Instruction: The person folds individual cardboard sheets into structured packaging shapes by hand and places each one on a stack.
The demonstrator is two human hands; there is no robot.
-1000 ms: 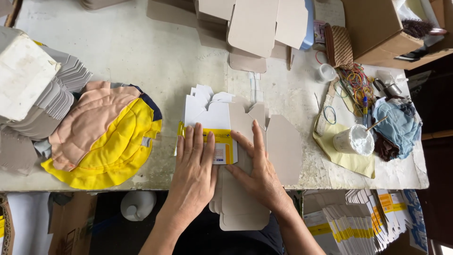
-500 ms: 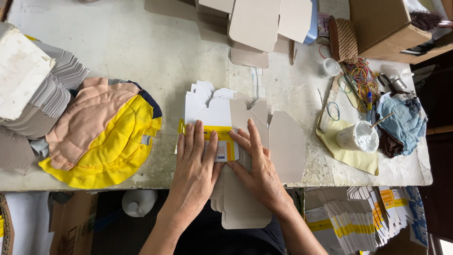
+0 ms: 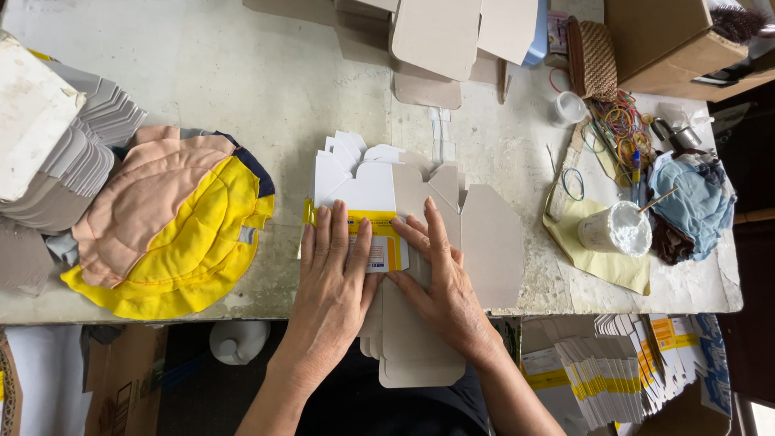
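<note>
A stack of flat, unfolded cardboard box blanks (image 3: 420, 202) lies at the near edge of the worn table (image 3: 242, 89), grey side up, with white flaps fanned out at the top and a white and yellow printed panel in the middle. My left hand (image 3: 335, 278) lies flat on the printed panel, fingers spread. My right hand (image 3: 440, 282) presses flat on the grey blank beside it, fingers pointing up and left. Neither hand grips anything. The blanks overhang the table edge toward me.
A pink and yellow padded cloth (image 3: 169, 222) lies left, beside a pile of folded grey cartons (image 3: 56, 137). At right stand a white glue pot (image 3: 617, 228) on yellow paper, a blue rag (image 3: 694, 202) and rubber bands (image 3: 622, 121). Finished flat cartons (image 3: 630, 367) stand below the table.
Both hands have stayed pressed on the blanks; the right hand's fingers have slid slightly up and left over the grey panel.
</note>
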